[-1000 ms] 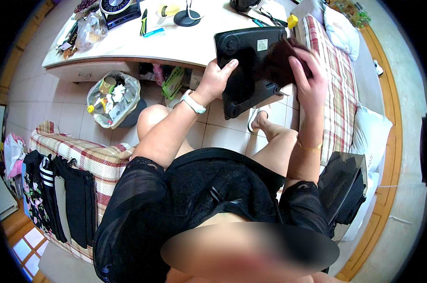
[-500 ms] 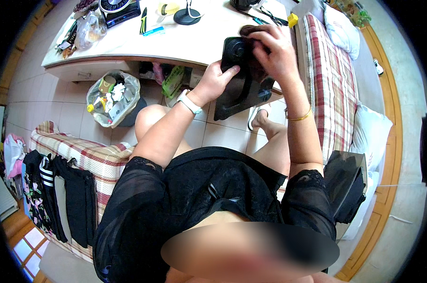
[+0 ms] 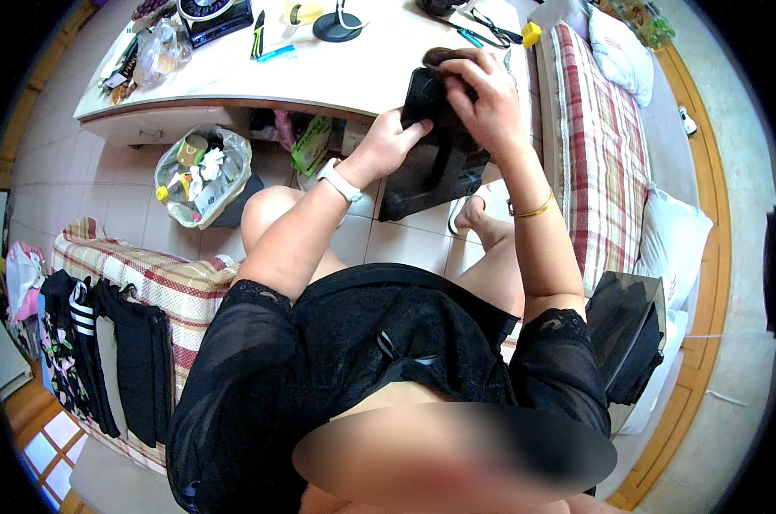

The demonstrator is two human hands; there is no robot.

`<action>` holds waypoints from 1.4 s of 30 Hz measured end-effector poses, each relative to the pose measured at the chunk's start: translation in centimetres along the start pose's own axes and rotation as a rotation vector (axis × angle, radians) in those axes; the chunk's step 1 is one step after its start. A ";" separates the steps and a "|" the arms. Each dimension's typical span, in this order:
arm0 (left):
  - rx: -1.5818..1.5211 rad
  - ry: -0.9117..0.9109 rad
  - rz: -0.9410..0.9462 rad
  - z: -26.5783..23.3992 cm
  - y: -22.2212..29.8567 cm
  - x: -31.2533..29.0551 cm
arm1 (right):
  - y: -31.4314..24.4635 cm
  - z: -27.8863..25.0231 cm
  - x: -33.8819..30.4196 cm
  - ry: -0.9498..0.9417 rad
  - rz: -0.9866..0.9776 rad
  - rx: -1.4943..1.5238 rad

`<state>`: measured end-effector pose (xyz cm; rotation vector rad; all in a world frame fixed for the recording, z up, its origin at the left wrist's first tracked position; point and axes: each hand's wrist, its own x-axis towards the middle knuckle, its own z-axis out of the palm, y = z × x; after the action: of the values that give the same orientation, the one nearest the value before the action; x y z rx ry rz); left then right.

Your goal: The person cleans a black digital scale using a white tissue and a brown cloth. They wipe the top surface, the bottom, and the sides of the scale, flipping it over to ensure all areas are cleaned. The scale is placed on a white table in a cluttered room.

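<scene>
Close to the table's right front edge, my left hand (image 3: pixel 386 146) grips a black, round-cornered slab (image 3: pixel 421 92) that looks like a smartphone. Its thumb lies across the lower part. My right hand (image 3: pixel 489 103) is closed on a dark brown, soft-looking cloth (image 3: pixel 443 56) at the slab's upper right edge. The fingers curl over the cloth and hide part of it, and whether it touches the slab I cannot tell. Beneath both hands is a glossy black panel (image 3: pixel 413 190), partly covered by them; what it belongs to is unclear.
The white table (image 3: pixel 345 73) carries a small black fan (image 3: pixel 215 19), a black round stand (image 3: pixel 338 27), a plastic bag (image 3: pixel 163 51) and a yellow cube (image 3: pixel 532 33). A lined trash bin (image 3: pixel 203 176) stands left of my knee. A plaid-covered sofa (image 3: pixel 598 154) runs along the right.
Both hands have shifted slightly left. The slab has tilted, and its round ring no longer shows clearly. The right hand has turned a little, with the brown cloth more visible above its fingers.
</scene>
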<state>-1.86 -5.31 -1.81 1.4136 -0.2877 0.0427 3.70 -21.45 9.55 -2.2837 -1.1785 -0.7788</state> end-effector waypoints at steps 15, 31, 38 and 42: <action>0.111 -0.055 0.001 -0.4 0.8 -0.3 | -0.2 -0.3 0.5 -0.094 -0.022 -0.078; 0.084 0.101 0.116 -1.9 -0.4 0.2 | -2.8 4.1 -2.6 0.160 -0.068 -0.179; -0.132 0.093 0.017 -0.4 1.6 -0.2 | 5.3 3.8 -4.3 0.374 0.280 -0.291; 0.011 0.104 0.023 -0.9 -0.1 0.6 | 2.9 4.4 -3.2 0.326 0.269 -0.130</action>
<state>-1.11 -4.55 -1.93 1.4144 -0.2175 0.1365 5.83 -22.11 3.84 -2.2433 -0.6770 -1.0942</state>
